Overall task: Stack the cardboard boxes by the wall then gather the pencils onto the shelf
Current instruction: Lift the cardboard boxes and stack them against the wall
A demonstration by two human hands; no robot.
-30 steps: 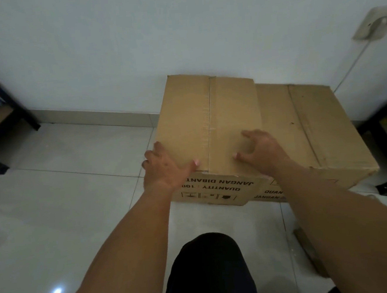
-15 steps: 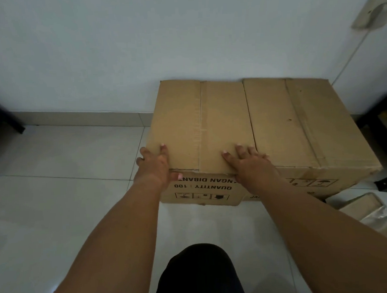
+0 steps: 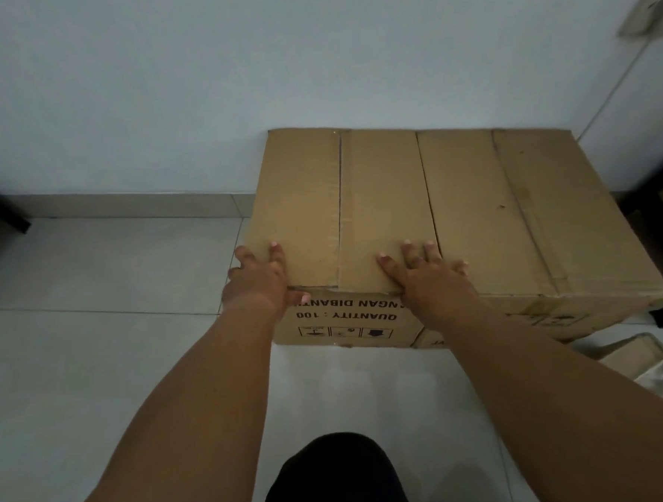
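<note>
The pale grey-white plaster wall [image 3: 157,87] fills the back of the room, and everything here sits against it. Below it runs the glossy light grey tiled floor [image 3: 95,343], meeting the wall at a low skirting strip.

Pushed right up to the wall, the big brown cardboard box on the right [image 3: 514,216] lies flat, its taped top facing up. Touching its side, also backed to the wall, the brown cardboard box on the left [image 3: 343,207] stands on the floor, black upside-down lettering reading "QUANTITY : 100" on the face turned away from the wall. Side by side, these two, tops about level; neither is on top of the other.

And there are the person's arms, reaching out toward the wall. The left hand [image 3: 258,282] wraps the left box's near left corner, fingers spread on the top, thumb pressed down on the printed face. The right hand [image 3: 424,276] lies flat and open on the same box's top, fingers fanned, right by the seam where the two boxes meet, nothing gripped in it.

Farthest from the wall, a dark-clothed knee [image 3: 336,479] pokes in at the bottom.
</note>
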